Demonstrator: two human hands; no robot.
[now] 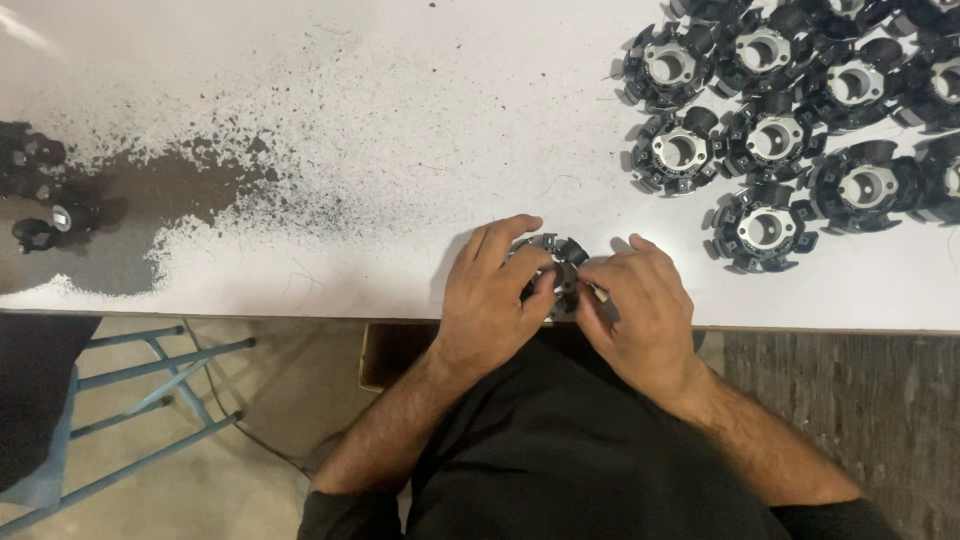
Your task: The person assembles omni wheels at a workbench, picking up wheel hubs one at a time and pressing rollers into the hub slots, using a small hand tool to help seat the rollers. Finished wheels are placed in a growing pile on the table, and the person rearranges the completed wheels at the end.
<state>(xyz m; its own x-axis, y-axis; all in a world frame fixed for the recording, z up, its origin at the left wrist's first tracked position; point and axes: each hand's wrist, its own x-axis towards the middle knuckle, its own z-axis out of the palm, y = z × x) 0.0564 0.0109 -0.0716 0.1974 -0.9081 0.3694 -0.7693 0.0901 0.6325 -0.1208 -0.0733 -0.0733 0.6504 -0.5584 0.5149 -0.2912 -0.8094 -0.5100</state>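
workshop: worn bench (pixel 300 80), batch parts (pixel 770 140)

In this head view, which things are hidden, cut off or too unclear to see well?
- Round black part: mostly covered by the left hand and right hand; what the fingertips do on it is hidden.
- Parts pile: cut off by the top and right edges, so no count.
- Small dark parts at far left: too dim to identify.
- Box under the table: mostly hidden by the person's body.
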